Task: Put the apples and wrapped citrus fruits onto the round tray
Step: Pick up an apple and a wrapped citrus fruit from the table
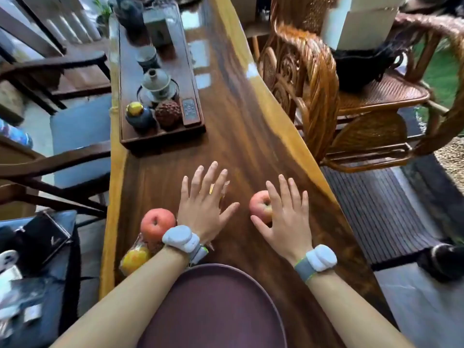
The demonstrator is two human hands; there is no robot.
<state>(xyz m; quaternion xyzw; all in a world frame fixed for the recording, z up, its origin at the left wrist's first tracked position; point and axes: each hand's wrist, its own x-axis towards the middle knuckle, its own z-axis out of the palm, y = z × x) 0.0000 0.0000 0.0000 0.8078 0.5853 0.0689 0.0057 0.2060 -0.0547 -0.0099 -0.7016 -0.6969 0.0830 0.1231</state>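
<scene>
A dark purple round tray point(213, 310) lies on the wooden table at the near edge, between my forearms. My left hand point(204, 204) hovers flat with fingers spread over a wrapped citrus fruit, of which only a bit of clear wrap and yellow point(221, 190) shows. A red apple point(157, 223) sits just left of my left wrist. A wrapped yellow citrus fruit point(135, 258) lies below it near the table's left edge. My right hand point(285, 212) is spread, partly over a second red apple point(259, 205).
A dark wooden tea tray point(163, 141) with a teapot, cups and small jars stands farther up the table on the left. A rattan chair point(326, 96) is at the right, wooden chairs at the left. A dark side table with clutter point(37, 259) is at the lower left.
</scene>
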